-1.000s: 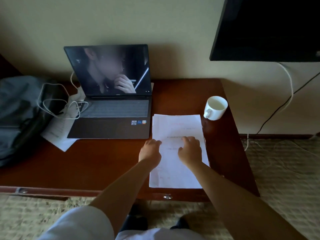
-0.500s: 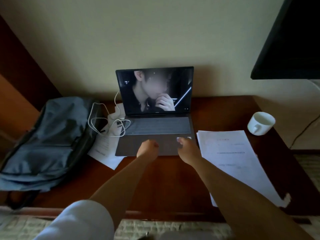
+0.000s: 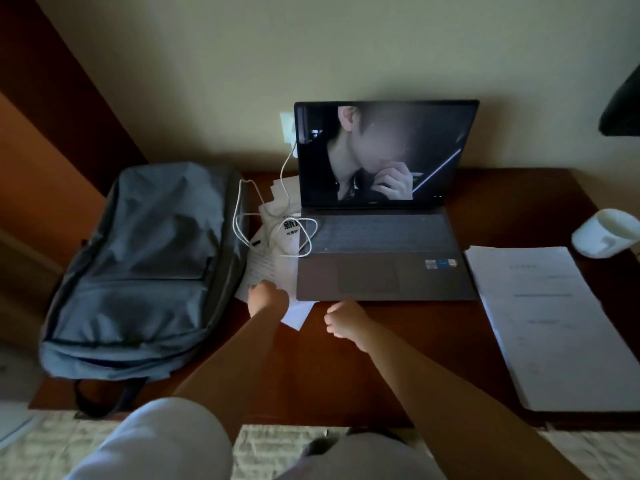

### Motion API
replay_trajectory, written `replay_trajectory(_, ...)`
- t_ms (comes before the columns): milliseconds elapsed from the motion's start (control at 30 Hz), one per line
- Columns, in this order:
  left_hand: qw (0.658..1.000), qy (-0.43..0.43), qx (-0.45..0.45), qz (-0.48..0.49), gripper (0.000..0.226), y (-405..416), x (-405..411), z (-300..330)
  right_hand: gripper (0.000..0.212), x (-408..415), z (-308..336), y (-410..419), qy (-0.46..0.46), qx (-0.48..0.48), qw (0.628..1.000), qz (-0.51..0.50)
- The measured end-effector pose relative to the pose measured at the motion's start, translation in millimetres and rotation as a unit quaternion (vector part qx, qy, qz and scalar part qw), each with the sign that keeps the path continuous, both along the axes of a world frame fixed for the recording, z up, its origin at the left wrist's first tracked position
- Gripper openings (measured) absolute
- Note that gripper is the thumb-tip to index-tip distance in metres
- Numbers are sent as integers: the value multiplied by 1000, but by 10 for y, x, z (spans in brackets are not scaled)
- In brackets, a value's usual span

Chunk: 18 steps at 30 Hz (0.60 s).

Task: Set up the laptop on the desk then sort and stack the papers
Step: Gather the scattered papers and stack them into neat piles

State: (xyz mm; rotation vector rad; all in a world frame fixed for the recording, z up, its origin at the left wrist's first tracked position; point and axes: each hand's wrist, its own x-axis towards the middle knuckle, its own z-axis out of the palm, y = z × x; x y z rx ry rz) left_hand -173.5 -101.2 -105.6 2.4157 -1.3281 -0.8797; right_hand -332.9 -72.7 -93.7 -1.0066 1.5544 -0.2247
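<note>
The open laptop [image 3: 384, 258] stands at the back of the wooden desk [image 3: 311, 368], screen lit. A neat stack of white papers [image 3: 554, 327] lies to its right. Loose papers [image 3: 273, 258] lie to its left, partly under a white charger cable [image 3: 242, 216]. My left hand [image 3: 268, 297] is on the near corner of these loose papers with curled fingers; whether it grips them is unclear. My right hand [image 3: 344, 318] hovers as a curled fist just in front of the laptop's front edge and holds nothing.
A grey-blue backpack [image 3: 145, 271] lies flat on the desk's left end. A white mug [image 3: 604, 233] stands at the right, behind the paper stack. The cable runs up to a wall socket [image 3: 288, 131]. A dark screen corner [image 3: 623, 105] hangs upper right.
Both hands left the paper stack on the right and travelled left past the laptop's front. The left hand now reaches the loose papers; my view swung left too.
</note>
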Motion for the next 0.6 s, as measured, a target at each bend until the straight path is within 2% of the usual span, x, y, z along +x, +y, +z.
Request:
replay_trajectory(67,999,15,-8,32,38,7,41,-55,32,111,-58,3,-86,62,991,-79)
replay_trajectory(100,998,27,-17,50,39,10,52,-55,34,168,-45,3,-154,88,972,-152)
replay_trajectory(167,995,42,-34,85,43,-2,65,-69,35,249,24,-4,-273,132,904,-300)
replay_trajectory(233,991,48,-34,119,49,7,52,-33,35,307,36,-37,-317,146,845,-405)
replay_trajectory(300,988,61,-25,142,55,-7,51,-11,23,339,21,-76,-326,152,799,-483)
replay_trajectory(367,986,73,-21,150,57,-30,65,-35,20,353,47,-120,-331,157,770,-522)
replay_trajectory(500,989,77,-19,128,51,-100,101,-102,29,374,73,-177,-342,162,752,-539)
replay_trajectory(600,982,129,-11,137,45,-166,74,-106,35,382,94,-219,-348,160,744,-548)
